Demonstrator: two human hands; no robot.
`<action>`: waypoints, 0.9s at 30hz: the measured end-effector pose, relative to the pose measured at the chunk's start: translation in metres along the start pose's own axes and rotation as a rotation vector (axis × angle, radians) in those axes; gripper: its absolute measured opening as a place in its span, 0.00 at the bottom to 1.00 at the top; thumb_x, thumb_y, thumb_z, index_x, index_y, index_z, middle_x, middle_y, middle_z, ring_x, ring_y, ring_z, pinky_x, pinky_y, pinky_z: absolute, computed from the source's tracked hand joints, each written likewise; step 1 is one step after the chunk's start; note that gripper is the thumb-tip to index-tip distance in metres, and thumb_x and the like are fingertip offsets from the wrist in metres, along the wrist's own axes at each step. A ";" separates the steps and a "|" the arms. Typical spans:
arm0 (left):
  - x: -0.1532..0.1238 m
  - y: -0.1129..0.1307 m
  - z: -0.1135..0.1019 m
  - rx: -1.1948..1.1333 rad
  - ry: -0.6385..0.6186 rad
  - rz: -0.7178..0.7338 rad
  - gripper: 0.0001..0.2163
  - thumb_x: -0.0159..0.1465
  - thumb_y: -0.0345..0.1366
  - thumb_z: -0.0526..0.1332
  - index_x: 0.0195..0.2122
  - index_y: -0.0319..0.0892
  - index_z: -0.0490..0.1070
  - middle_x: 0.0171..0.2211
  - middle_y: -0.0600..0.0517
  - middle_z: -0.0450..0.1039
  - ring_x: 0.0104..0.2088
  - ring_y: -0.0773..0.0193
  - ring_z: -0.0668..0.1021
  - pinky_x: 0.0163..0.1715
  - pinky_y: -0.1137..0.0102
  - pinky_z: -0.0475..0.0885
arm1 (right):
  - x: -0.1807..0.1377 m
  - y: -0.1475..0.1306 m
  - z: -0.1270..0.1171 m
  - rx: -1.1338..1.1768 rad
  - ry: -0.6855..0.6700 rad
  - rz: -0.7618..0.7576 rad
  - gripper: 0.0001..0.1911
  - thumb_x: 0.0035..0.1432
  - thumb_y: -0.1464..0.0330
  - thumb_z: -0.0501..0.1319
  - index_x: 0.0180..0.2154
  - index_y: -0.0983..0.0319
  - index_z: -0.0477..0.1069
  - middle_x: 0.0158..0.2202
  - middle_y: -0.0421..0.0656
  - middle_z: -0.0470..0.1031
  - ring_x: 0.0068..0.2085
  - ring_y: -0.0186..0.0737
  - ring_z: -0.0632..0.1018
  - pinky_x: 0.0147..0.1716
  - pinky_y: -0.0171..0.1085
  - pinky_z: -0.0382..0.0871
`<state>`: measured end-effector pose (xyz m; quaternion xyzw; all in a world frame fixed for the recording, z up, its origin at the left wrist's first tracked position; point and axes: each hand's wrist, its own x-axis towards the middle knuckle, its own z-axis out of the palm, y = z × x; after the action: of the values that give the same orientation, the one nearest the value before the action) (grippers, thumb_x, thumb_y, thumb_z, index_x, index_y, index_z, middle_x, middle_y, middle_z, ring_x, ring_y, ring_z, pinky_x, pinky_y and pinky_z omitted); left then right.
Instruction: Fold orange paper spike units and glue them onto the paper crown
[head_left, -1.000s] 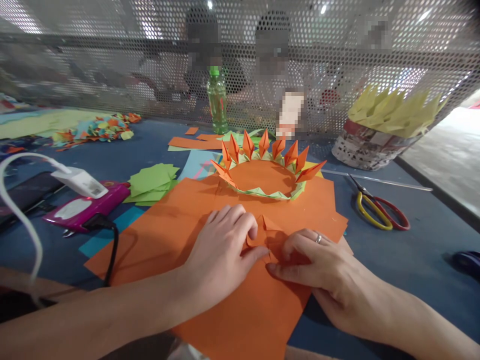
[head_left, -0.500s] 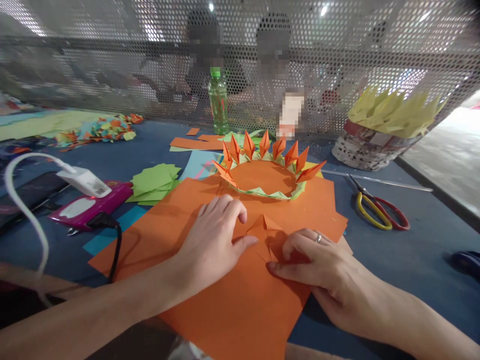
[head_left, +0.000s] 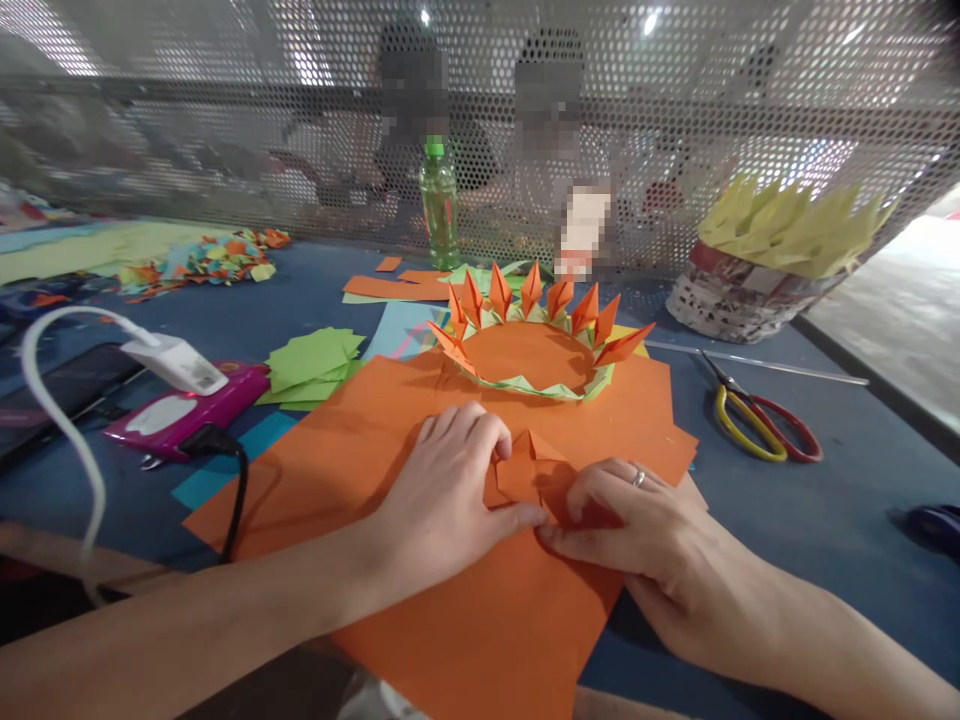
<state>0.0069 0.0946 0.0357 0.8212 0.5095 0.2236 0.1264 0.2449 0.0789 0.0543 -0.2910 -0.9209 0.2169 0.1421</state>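
A small square of orange origami paper [head_left: 523,474], partly folded and with a pointed top, lies between my hands. My left hand [head_left: 457,480] has curled fingers at its left edge, and its thumb presses along the bottom edge. My right hand [head_left: 649,530], with a ring on one finger, pinches the right side between thumb and bent fingers. Large orange sheets [head_left: 457,640] are spread underneath. Just beyond my hands stands a paper ring [head_left: 517,384] of pale green folded pieces, edged with upright orange points [head_left: 531,290].
Scissors [head_left: 750,420] lie at the right, near a newspaper-wrapped pot [head_left: 742,290] of yellow paper points. On the left are a magenta power bank [head_left: 187,415] with cables and green paper squares [head_left: 311,362]. A green bottle [head_left: 439,205] stands by a perforated metal screen [head_left: 225,130], people behind it.
My left hand has moved right and onto the small orange paper, its thumb now close to my right thumb. The paper's left side now looks folded inward. My right hand stays nearly still.
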 end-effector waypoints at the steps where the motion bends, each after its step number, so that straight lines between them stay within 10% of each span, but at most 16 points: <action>1: 0.000 -0.001 0.000 0.006 0.003 -0.008 0.22 0.56 0.47 0.73 0.37 0.45 0.60 0.38 0.53 0.64 0.39 0.55 0.68 0.40 0.58 0.64 | 0.000 -0.001 0.000 0.001 0.002 -0.001 0.29 0.59 0.83 0.50 0.53 0.55 0.75 0.43 0.46 0.71 0.44 0.45 0.72 0.42 0.45 0.67; 19: 0.002 -0.015 -0.011 -0.062 0.028 0.035 0.08 0.65 0.28 0.59 0.41 0.45 0.61 0.43 0.50 0.66 0.44 0.55 0.70 0.46 0.57 0.67 | -0.001 0.002 0.002 -0.007 0.027 -0.009 0.32 0.54 0.85 0.52 0.53 0.54 0.76 0.43 0.46 0.71 0.44 0.44 0.72 0.43 0.46 0.68; 27: 0.006 -0.019 -0.013 -0.136 -0.041 0.307 0.30 0.64 0.16 0.48 0.62 0.51 0.60 0.65 0.53 0.62 0.65 0.64 0.63 0.64 0.61 0.58 | 0.001 0.003 0.002 0.038 0.103 -0.085 0.23 0.60 0.84 0.51 0.46 0.61 0.79 0.40 0.47 0.73 0.42 0.42 0.73 0.41 0.44 0.69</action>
<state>-0.0122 0.1077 0.0405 0.8834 0.3590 0.2575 0.1560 0.2450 0.0807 0.0515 -0.2598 -0.9195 0.2129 0.2041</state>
